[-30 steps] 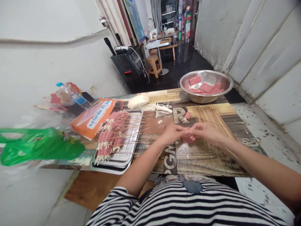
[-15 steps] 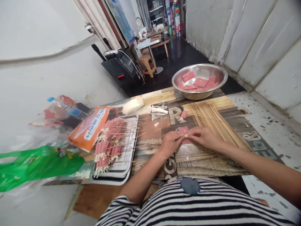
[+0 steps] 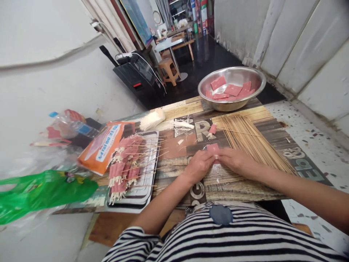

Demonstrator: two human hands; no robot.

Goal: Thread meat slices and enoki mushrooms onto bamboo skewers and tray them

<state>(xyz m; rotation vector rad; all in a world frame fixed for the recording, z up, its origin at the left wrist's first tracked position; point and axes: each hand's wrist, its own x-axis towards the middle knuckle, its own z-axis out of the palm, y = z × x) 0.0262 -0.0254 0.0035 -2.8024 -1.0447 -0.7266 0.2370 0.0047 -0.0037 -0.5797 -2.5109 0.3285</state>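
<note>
My left hand (image 3: 200,164) and my right hand (image 3: 235,160) meet at the middle of the table, fingers curled onto a pink meat slice (image 3: 213,148) that lies flat on the tabletop with a bit of white mushroom at its near edge. Both hands press on its near edge. A finished small meat roll (image 3: 212,130) lies just beyond. A spread of bamboo skewers (image 3: 252,140) lies under and to the right of my right hand. A metal tray (image 3: 151,171) on the left carries several skewered meat rolls (image 3: 125,160).
A steel bowl (image 3: 231,103) with pink meat slices stands at the far edge. White enoki bundles (image 3: 153,120) lie behind the tray. An orange package (image 3: 105,145), a green plastic bag (image 3: 46,191) and a plastic bottle (image 3: 73,125) crowd the left side.
My hands came down from a raised pinch onto the table, and the meat slice now lies flat with my fingers on its near edge. The camera tilted slightly.
</note>
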